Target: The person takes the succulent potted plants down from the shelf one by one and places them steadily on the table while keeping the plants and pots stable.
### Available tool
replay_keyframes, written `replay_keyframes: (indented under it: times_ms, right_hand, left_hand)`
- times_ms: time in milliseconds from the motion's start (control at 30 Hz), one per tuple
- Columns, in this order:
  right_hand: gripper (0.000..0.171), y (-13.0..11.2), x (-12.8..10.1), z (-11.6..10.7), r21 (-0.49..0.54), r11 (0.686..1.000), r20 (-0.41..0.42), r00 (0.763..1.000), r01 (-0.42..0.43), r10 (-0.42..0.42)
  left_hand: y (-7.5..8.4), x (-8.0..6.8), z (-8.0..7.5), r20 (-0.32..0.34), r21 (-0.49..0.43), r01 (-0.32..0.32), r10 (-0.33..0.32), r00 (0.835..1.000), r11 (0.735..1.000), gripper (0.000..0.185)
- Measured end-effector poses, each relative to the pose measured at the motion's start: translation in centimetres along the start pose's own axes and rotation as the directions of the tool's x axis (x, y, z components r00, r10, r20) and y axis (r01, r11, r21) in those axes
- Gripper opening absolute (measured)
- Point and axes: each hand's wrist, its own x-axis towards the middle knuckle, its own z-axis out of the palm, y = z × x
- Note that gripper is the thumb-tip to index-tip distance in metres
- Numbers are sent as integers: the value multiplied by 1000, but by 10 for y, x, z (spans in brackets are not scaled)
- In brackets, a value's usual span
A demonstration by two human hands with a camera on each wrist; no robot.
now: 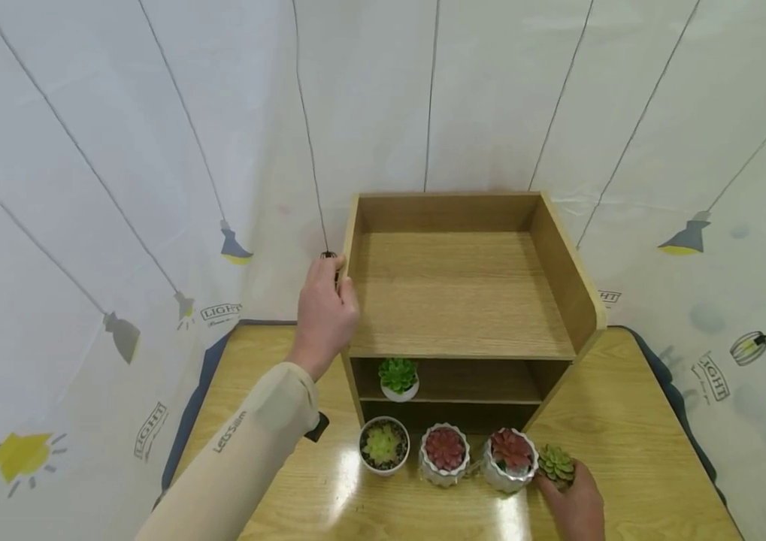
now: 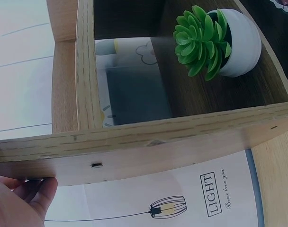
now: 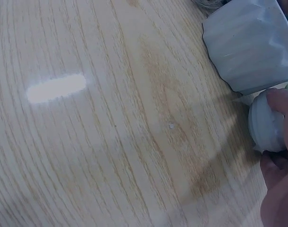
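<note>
My left hand (image 1: pixel 328 308) grips the upper left side panel of a small wooden shelf (image 1: pixel 457 293). The left wrist view catches its thumb and curled fingers (image 2: pixel 45 196) against the panel's outer face. At the right, my right hand (image 1: pixel 575 503) holds a pale green succulent (image 1: pixel 556 463), whose small white pot (image 3: pixel 267 124) shows between thumb and fingers in the right wrist view. Close beside it stands a ridged white pot with a red succulent (image 1: pixel 511 454). Inside the shelf, on the left, sits a bright green succulent (image 1: pixel 398 374) in a white pot.
Before the shelf, a second red succulent (image 1: pixel 444 449) in a ridged pot and a yellow-green succulent (image 1: pixel 385 445) in a round white pot stand in a row on the wooden table (image 1: pixel 646 451). Printed wall covering (image 1: pixel 491 90) rises behind and at both sides.
</note>
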Motion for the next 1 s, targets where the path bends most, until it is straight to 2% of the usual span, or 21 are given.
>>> replay_keyframes:
  times_ms: [333, 600, 867, 1000]
  right_hand:
    - [72, -4, 3, -12, -27, 999, 74, 997, 27, -25]
    - [70, -3, 6, -25, -63, 992, 139, 986, 106, -96]
    - [76, -14, 13, -41, -155, 976, 239, 964, 152, -112]
    - [79, -21, 18, -48, -158, 972, 294, 948, 172, -120]
  left_hand:
    - [1, 0, 0, 1, 2, -6, 6, 1000, 1000, 39]
    - [0, -1, 0, 3, -2, 3, -3, 1000, 1000, 40]
    - [0, -1, 0, 3, -4, -7, 7, 1000, 1000, 39]
    - [0, 1, 0, -5, -1, -14, 14, 1000, 1000, 39]
